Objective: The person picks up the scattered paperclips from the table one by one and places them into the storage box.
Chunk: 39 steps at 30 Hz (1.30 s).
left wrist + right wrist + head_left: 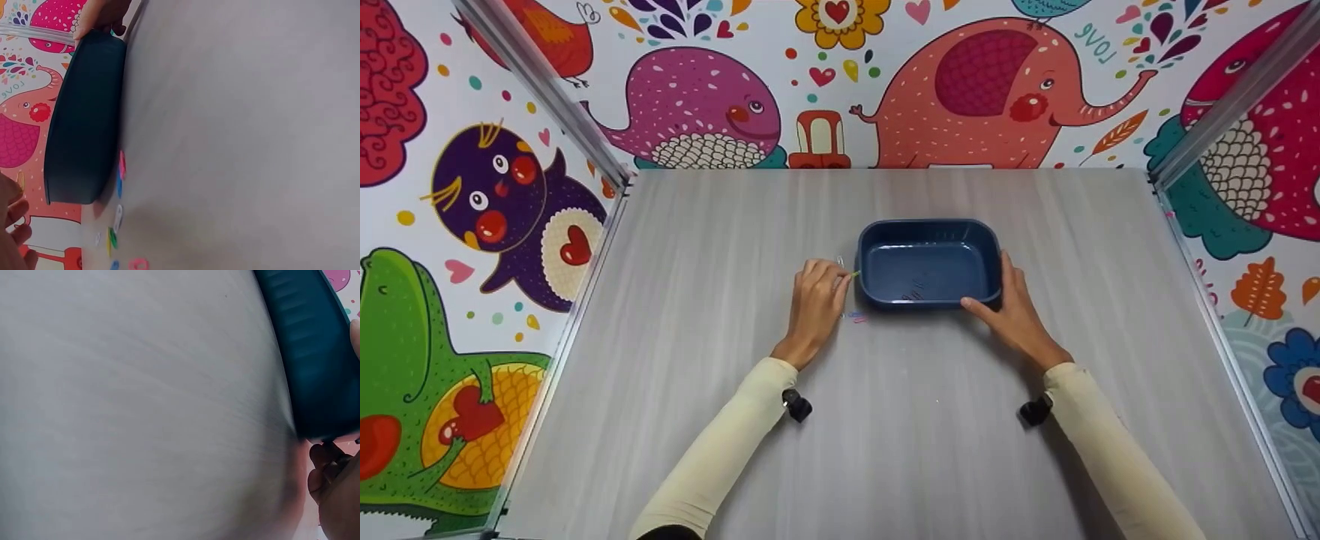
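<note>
A dark blue rectangular tray (928, 229) stands on the grey table, and nothing shows inside it. My right hand (990, 289) grips its near right corner, thumb on the near wall and fingers along the right side. In the left wrist view that hand (98, 17) shows at the tray's (84, 124) far end. My left hand (844, 276) lies just left of the tray, its fingers curled and pinching a small green clip (855, 274). Several small coloured clips (855, 317) lie on the table beside the tray's near left corner; the left wrist view shows the clips (119, 169) along its wall.
The grey table (885, 435) is fenced by colourful cartoon walls on the left, back and right, with metal posts (540, 82) at the back corners. Bare tabletop (140, 410) stretches in front of the tray.
</note>
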### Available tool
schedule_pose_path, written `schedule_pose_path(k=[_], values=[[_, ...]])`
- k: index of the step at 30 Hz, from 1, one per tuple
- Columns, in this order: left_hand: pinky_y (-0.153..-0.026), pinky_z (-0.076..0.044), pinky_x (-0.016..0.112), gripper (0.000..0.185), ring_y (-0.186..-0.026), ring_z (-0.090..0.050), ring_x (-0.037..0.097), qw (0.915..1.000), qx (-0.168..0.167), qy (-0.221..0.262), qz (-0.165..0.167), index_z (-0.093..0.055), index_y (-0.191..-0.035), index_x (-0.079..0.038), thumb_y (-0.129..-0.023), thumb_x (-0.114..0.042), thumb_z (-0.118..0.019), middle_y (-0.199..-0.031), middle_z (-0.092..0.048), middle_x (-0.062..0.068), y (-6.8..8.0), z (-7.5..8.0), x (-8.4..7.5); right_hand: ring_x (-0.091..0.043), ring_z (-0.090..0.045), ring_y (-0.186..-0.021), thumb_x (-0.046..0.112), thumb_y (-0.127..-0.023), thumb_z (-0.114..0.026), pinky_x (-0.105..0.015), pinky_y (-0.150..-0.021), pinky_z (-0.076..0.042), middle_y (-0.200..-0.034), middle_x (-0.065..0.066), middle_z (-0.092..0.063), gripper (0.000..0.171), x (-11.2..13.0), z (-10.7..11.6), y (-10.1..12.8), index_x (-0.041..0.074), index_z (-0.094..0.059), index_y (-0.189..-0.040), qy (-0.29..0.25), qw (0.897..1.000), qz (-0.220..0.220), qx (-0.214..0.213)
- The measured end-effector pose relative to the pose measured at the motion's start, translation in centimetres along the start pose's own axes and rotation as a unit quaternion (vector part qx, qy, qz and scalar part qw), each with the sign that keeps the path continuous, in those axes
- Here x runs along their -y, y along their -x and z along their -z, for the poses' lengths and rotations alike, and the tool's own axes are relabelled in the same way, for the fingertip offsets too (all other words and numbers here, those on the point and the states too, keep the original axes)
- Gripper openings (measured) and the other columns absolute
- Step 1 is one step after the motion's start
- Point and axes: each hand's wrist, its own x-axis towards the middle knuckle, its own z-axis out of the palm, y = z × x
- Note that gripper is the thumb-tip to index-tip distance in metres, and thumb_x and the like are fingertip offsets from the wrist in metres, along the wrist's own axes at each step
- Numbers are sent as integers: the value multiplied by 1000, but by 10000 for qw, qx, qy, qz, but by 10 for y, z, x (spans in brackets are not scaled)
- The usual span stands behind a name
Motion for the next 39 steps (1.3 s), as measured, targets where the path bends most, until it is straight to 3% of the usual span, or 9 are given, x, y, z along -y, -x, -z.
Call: schedule_pose_path(k=[23, 30, 39], values=[[-84, -55, 44, 15, -98, -68, 27, 9947, 887, 92, -509, -79, -107, -6, -110, -17, -70, -103, -77, 7, -43, -21, -20, -42, -34, -152, 39, -102, -80, -65, -126, -25, -165, -29, -29, 111, -1, 0, 1, 12, -3, -178, -127, 9998, 109, -78], [-84, -54, 44, 18, -103, -68, 28, 9887, 1220, -59, -866, -78, -109, -6, -112, -19, -66, -106, -77, 7, -52, -26, -25, -44, -31, -156, 39, -103, -79, -68, -126, -24, -167, -30, -26, 112, -1, 0, 0, 11, -1, -177, -103, 9999, 121, -31], [-83, -53, 43, 19, -102, -67, 26, 9786, 1764, -169, -1049, -79, -113, -6, -113, -20, -65, -108, -77, 6, -61, -35, -30, -44, -33, -154, 40, -102, -80, -68, -126, -24, -168, -30, -26, 112, -1, -1, 1, 13, -2, -178, -73, 9998, 173, -67]])
